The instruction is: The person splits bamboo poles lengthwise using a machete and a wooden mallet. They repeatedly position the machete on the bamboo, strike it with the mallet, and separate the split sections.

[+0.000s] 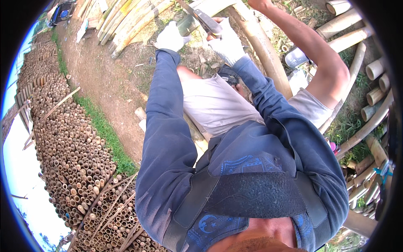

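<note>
My left hand [172, 37], in a white glove, is closed on the near end of a greenish bamboo pole [188, 25]. To its right, my right hand [228, 44] wears a white glove with bare fingertips showing. Its fingers are wrapped around a long tool with a broad dark part [206, 22], which looks like a knife or saw; the exact kind is unclear. The tool slants up and left across the pole and runs out of view at the top edge.
Split bamboo lengths [132, 23] lie at the far left. A thick bamboo pole [266, 50] slopes down right of my hands. Stacked cut bamboo [79, 168] fills the left side, beside a grass strip [100, 130]. More bamboo poles [342, 25] and a bare bent leg [323, 54] are at right.
</note>
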`<state>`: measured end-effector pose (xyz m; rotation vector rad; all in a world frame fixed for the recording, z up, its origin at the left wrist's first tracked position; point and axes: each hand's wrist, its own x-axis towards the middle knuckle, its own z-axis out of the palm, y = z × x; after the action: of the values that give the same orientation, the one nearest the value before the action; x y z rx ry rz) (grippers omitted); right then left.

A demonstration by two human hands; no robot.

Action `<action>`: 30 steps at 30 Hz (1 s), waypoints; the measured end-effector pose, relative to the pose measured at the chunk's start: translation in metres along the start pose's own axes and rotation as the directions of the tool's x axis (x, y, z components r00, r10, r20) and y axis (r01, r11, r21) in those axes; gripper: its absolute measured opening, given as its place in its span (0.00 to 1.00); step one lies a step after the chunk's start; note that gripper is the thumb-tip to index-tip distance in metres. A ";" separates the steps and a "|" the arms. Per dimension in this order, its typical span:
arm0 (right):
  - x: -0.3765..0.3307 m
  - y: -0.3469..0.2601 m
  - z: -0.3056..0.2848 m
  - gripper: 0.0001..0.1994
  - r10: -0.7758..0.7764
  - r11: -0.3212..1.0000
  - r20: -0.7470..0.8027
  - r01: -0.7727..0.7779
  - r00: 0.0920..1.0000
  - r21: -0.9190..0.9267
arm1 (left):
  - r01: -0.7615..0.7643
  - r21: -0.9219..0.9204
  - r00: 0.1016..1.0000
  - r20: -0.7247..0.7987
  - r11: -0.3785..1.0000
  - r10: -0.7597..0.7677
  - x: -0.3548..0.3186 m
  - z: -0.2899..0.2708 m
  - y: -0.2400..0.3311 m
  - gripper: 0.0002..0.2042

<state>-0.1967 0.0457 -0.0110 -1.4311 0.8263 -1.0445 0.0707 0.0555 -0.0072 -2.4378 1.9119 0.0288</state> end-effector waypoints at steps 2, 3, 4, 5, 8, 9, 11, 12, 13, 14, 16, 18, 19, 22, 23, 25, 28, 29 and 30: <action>-0.038 -0.011 -0.026 0.29 -0.069 0.984 -0.034 0.063 0.997 -0.167 | -0.113 0.092 0.993 -0.024 0.989 0.116 0.008 0.000 -0.006 0.39; -0.066 -0.019 -0.045 0.29 -0.036 0.991 -0.015 0.034 0.999 -0.129 | -0.203 0.134 0.975 -0.068 0.970 0.214 0.008 0.002 -0.009 0.37; -0.088 -0.026 -0.060 0.28 -0.056 0.994 -0.030 0.053 0.998 -0.093 | -0.264 0.188 0.957 -0.074 0.946 0.282 0.008 0.006 -0.012 0.36; -0.109 -0.036 -0.075 0.28 -0.028 0.987 -0.020 0.024 0.999 -0.156 | -0.198 0.093 0.980 0.005 0.976 0.198 0.010 0.008 -0.016 0.32; -0.123 -0.048 -0.079 0.25 0.064 0.992 -0.011 -0.065 0.998 -0.112 | -0.180 0.047 0.983 0.046 0.983 0.178 0.018 0.012 -0.023 0.32; -0.114 -0.051 -0.073 0.26 0.030 0.995 -0.003 -0.030 1.000 -0.092 | -0.173 0.043 0.983 -0.063 0.984 0.175 0.021 0.012 -0.025 0.33; -0.071 -0.043 -0.045 0.29 -0.037 0.988 -0.014 0.034 0.999 -0.151 | -0.129 0.022 0.986 -0.103 0.991 0.131 0.024 0.010 -0.024 0.35; -0.049 -0.036 -0.032 0.30 0.017 0.981 -0.012 -0.018 1.000 -0.193 | -0.096 -0.017 0.995 -0.038 0.995 0.095 0.020 0.011 -0.022 0.36; -0.019 -0.026 -0.016 0.29 0.066 0.997 0.046 -0.064 0.997 -0.043 | -0.037 -0.079 0.999 0.006 0.996 0.038 0.019 0.009 -0.020 0.35; 0.009 -0.016 -0.003 0.28 -0.129 0.985 0.066 0.136 0.989 -0.103 | -0.031 -0.126 0.999 -0.033 0.992 0.027 0.014 0.007 -0.017 0.36; 0.024 -0.002 0.006 0.26 -0.078 0.995 0.090 0.073 0.993 0.061 | -0.056 -0.061 0.993 -0.108 0.997 0.049 0.011 0.002 -0.013 0.38; 0.000 -0.001 -0.011 0.27 -0.018 0.997 0.101 0.027 0.995 -0.079 | -0.063 -0.016 0.997 -0.038 0.998 0.062 0.010 0.000 -0.012 0.39; -0.023 -0.008 -0.025 0.27 -0.033 0.989 0.103 0.047 0.994 -0.138 | -0.185 0.095 0.979 -0.067 0.978 0.192 0.008 0.001 -0.012 0.37; -0.134 -0.061 -0.093 0.26 0.153 0.963 0.061 -0.134 0.986 -0.235 | -0.262 0.211 0.965 0.068 0.942 0.253 0.017 0.005 -0.018 0.32; -0.152 -0.076 -0.105 0.23 0.040 0.977 0.054 -0.028 0.998 -0.210 | -0.287 0.167 0.958 0.050 0.943 0.283 0.015 0.008 -0.021 0.33; -0.171 -0.103 -0.120 0.18 -0.138 0.898 0.047 0.145 0.989 -0.416 | -0.240 0.133 0.971 0.035 0.962 0.238 0.020 0.012 -0.024 0.37; -0.120 -0.095 -0.092 0.18 -0.135 0.947 0.061 0.147 0.989 -0.285 | -0.095 0.027 0.995 -0.002 0.995 0.095 0.022 0.010 -0.022 0.42; -0.093 -0.081 -0.077 0.20 -0.011 0.980 0.062 0.023 0.998 -0.197 | -0.070 -0.027 0.997 0.016 0.997 0.070 0.021 0.007 -0.020 0.45; -0.066 -0.062 -0.057 0.23 0.140 0.988 0.042 -0.137 0.989 -0.074 | -0.036 -0.014 0.996 0.081 0.999 0.037 0.018 0.003 -0.017 0.44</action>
<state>-0.2775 0.0931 0.0396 -1.4307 0.9232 -0.8807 0.0916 0.0424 -0.0109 -2.3702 1.9278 0.1395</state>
